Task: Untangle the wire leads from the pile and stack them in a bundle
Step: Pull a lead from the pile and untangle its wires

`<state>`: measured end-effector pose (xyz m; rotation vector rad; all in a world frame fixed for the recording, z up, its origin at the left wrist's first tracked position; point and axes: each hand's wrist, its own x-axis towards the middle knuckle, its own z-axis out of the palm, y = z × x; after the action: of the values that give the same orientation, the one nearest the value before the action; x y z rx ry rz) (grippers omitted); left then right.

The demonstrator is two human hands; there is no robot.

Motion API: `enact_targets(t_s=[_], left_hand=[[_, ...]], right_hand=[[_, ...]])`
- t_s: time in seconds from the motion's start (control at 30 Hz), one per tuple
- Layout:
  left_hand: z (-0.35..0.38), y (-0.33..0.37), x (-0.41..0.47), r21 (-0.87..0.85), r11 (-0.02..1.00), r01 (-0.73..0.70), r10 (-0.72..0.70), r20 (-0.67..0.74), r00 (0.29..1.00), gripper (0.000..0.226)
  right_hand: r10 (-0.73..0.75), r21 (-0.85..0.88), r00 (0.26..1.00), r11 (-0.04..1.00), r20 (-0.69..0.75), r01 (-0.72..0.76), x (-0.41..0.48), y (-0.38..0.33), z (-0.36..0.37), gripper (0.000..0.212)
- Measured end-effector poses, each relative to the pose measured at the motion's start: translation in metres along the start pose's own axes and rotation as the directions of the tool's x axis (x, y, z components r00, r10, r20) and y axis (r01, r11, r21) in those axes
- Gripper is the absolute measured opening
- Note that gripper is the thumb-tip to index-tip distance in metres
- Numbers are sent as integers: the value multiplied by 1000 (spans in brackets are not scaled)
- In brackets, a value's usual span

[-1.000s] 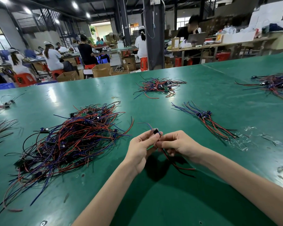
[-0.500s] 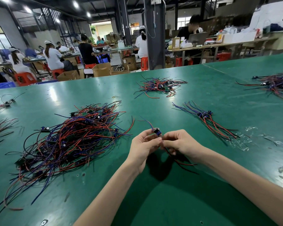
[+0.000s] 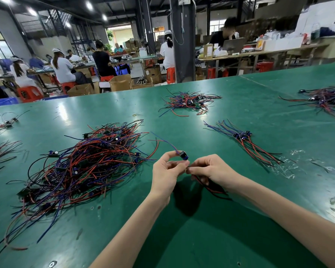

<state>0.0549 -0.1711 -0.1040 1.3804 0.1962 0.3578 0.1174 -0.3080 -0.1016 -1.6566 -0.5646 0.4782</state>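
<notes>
Above the green table (image 3: 89, 238), left hand (image 3: 166, 172) and right hand (image 3: 212, 169) each pinch one wire lead (image 3: 183, 155) in their grip.

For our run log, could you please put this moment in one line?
left hand: pinches wire lead | right hand: pinches same lead | pile: left | bundle: right
</notes>
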Motion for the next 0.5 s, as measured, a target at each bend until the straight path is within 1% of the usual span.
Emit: enact_targets(t_s=[0.17,0.3,0.37,0.5], left_hand=[[2,-2,1,39,995,-89,90,-24,996,26],[3,-4,0,129,980,-150,158,-55,986,22],[3,-5,0,149,975,-164,174,-54,983,20],[2,-4,1,140,977,-161,170,-57,984,16]], right_hand=[[39,43,999,998,-36,-37,2,0,3,17],[83,35,994,996,-72,-80,2,-2,6,17],[91,20,993,996,-71,-90,0,-4,7,17],[62,-6,997,998,-43,-63,-6,-12,7,16]])
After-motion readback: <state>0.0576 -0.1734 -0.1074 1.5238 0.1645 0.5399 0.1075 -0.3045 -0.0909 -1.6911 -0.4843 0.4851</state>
